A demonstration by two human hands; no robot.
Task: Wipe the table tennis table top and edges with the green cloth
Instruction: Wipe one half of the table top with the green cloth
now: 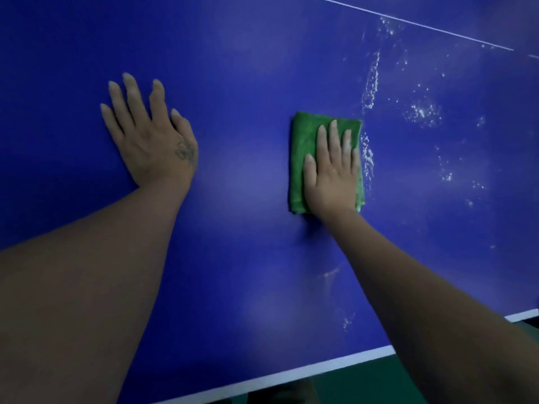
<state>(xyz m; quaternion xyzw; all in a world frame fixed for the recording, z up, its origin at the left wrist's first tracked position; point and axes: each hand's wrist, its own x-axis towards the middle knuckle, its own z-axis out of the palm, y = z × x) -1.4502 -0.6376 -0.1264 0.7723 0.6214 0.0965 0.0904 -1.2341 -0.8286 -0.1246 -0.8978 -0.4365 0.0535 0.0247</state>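
Note:
The blue table tennis table top [248, 83] fills the view. A folded green cloth [306, 147] lies flat on it, right of centre. My right hand [332, 170] presses on the cloth with straight fingers and covers its right half. My left hand [151, 135] rests flat on the bare blue surface to the left, fingers spread, holding nothing. White dusty smears [423, 112] mark the table just right of the cloth and further right.
The table's white near edge line [306, 371] runs along the bottom, with green floor [364, 386] below it. A thin white line [408, 21] crosses the table top at the upper right. More faint white specks [347, 322] sit near the front edge.

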